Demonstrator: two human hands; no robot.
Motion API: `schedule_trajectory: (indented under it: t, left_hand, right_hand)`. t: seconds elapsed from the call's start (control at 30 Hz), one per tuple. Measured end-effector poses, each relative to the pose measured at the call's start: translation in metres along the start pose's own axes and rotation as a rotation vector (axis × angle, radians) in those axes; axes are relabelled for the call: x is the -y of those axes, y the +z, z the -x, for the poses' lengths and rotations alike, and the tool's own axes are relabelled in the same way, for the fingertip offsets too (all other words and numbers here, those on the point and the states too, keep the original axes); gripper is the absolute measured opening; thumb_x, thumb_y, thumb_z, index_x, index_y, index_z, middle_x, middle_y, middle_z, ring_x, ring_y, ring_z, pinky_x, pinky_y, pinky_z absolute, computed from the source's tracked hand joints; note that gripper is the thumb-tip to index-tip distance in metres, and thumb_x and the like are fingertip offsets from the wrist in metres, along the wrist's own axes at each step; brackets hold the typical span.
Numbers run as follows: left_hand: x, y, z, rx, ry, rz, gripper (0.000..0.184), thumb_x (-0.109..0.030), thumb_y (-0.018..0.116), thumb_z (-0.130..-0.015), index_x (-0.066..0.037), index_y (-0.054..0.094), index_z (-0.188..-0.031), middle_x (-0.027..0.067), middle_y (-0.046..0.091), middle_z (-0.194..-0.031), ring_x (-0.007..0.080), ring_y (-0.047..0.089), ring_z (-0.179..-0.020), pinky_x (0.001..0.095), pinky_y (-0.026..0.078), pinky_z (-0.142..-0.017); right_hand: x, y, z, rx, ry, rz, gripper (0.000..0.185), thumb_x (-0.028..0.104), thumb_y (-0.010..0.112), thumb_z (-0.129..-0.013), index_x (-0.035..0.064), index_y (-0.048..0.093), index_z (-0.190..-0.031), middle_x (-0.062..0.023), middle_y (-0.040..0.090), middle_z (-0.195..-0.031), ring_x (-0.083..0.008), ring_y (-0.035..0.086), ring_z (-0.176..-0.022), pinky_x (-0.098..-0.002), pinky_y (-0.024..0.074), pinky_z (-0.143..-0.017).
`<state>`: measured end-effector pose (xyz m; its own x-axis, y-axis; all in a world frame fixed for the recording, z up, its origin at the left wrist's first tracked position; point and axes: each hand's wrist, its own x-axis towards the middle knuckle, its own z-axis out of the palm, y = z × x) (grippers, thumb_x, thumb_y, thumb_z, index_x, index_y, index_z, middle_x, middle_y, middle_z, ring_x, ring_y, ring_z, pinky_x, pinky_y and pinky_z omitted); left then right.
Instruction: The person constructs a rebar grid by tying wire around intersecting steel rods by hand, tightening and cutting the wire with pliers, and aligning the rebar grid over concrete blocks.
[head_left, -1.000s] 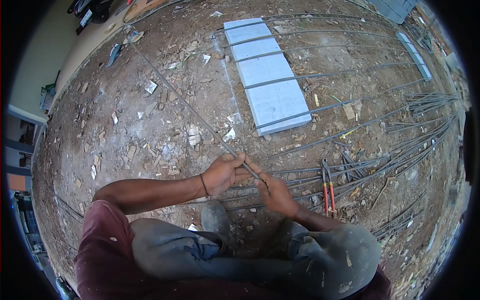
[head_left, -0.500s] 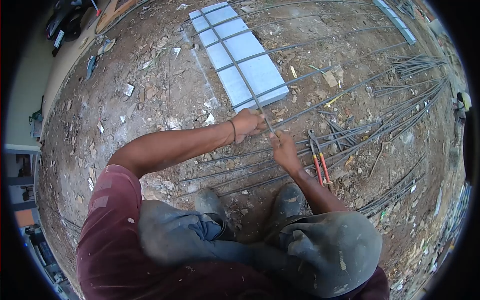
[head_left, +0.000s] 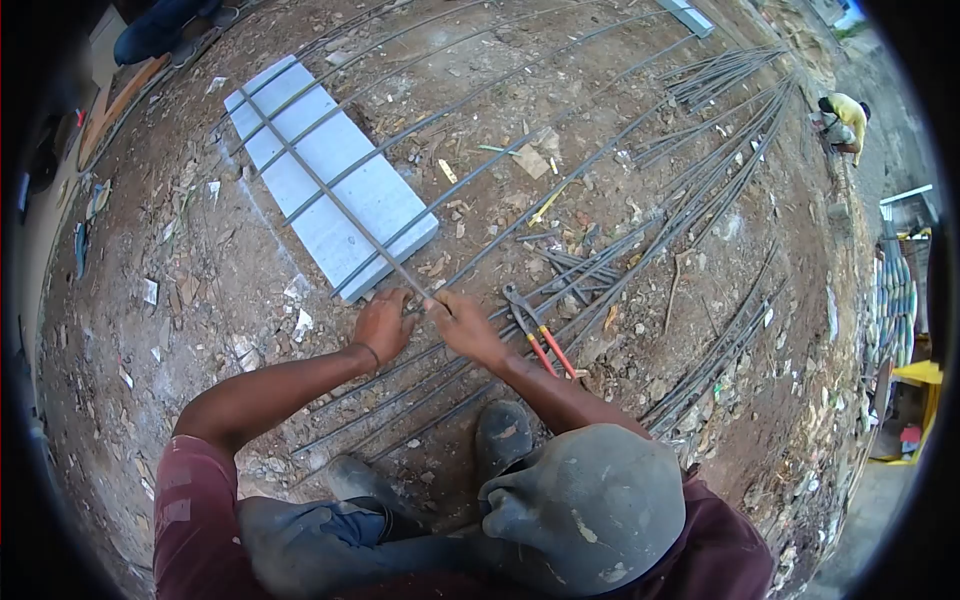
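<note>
A long steel rod lies slantwise across several parallel bars that rest on a pale block. Its near end is in my right hand, whose fingers are closed round it. My left hand is beside the rod, near the block's lower corner, with its fingers curled; what they hold, if anything, is too small to tell. Cutters with red handles lie on the ground to the right of my right hand.
Bundled steel bars fan out toward the upper right. A second pale block supports the bars' far ends. One person in a yellow top bends over at the far right; another person's legs show at the upper left.
The rod has swung from the left and come down across the bars on the block. My left hand has come off the rod to its side. The view has turned right.
</note>
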<state>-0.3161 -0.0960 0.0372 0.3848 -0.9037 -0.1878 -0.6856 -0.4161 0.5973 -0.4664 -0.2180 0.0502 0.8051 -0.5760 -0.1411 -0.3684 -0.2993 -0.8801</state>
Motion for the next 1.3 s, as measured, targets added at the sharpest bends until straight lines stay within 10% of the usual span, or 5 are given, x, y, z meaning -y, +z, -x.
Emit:
schedule_trajectory:
  t: [0.3, 0.5, 0.67, 0.87, 1.3]
  left_hand:
    - [0.008, 0.018, -0.004, 0.004, 0.203, -0.259, 0.028, -0.014, 0.072, -0.085, -0.001, 0.057, -0.104, 0.0201, 0.063, -0.102, 0.0373, 0.058, -0.104, 0.0478, 0.043, -0.091]
    - [-0.007, 0.017, 0.013, 0.125, 0.052, 0.0, 0.024, -0.01, 0.065, -0.09, 0.002, 0.052, -0.106, 0.0234, 0.065, -0.094, 0.0415, 0.065, -0.091, 0.052, 0.05, -0.079]
    - [-0.03, -0.013, 0.017, 0.398, -0.131, 0.824, 0.024, 0.0, 0.054, -0.099, 0.004, 0.05, -0.122, 0.0129, 0.069, -0.095, 0.017, 0.07, -0.078, 0.031, 0.057, -0.067]
    - [-0.02, -0.056, -0.009, 0.735, -0.499, 1.223, 0.038, -0.032, 0.055, -0.103, -0.001, 0.061, -0.125, 0.0109, 0.069, -0.105, 0.0219, 0.072, -0.086, 0.0358, 0.061, -0.08]
    - [-0.029, -0.059, -0.019, 0.591, -0.612, 1.149, 0.045, -0.035, 0.065, -0.102, 0.006, 0.062, -0.118, 0.0163, 0.072, -0.108, 0.023, 0.075, -0.09, 0.03, 0.066, -0.07]
  right_hand:
    - [0.003, -0.018, 0.009, 0.087, -0.047, 0.015, 0.028, 0.025, 0.056, -0.1, -0.002, 0.062, -0.094, -0.0277, 0.062, -0.083, -0.049, 0.061, -0.083, -0.0534, 0.047, -0.074]
    - [0.018, -0.028, 0.012, 0.119, -0.029, 0.299, 0.02, 0.02, 0.062, -0.094, 0.0006, 0.066, -0.097, -0.0271, 0.065, -0.09, -0.0488, 0.063, -0.089, -0.0542, 0.0479, -0.078]
    - [0.051, -0.035, 0.017, 0.088, 0.045, 0.241, 0.014, 0.005, 0.069, -0.084, -0.0002, 0.068, -0.097, -0.0227, 0.067, -0.09, -0.0448, 0.066, -0.085, -0.0501, 0.0518, -0.076]
    - [0.055, -0.024, 0.042, -0.199, -0.192, 0.319, 0.026, 0.002, 0.072, -0.081, 0.0011, 0.07, -0.107, -0.0205, 0.069, -0.094, -0.0411, 0.066, -0.09, -0.0489, 0.0518, -0.082]
    - [0.03, -0.011, 0.047, -0.201, -0.022, -0.075, 0.019, -0.002, 0.075, -0.078, 0.001, 0.074, -0.097, -0.0175, 0.071, -0.092, -0.0321, 0.07, -0.078, -0.0401, 0.0546, -0.071]
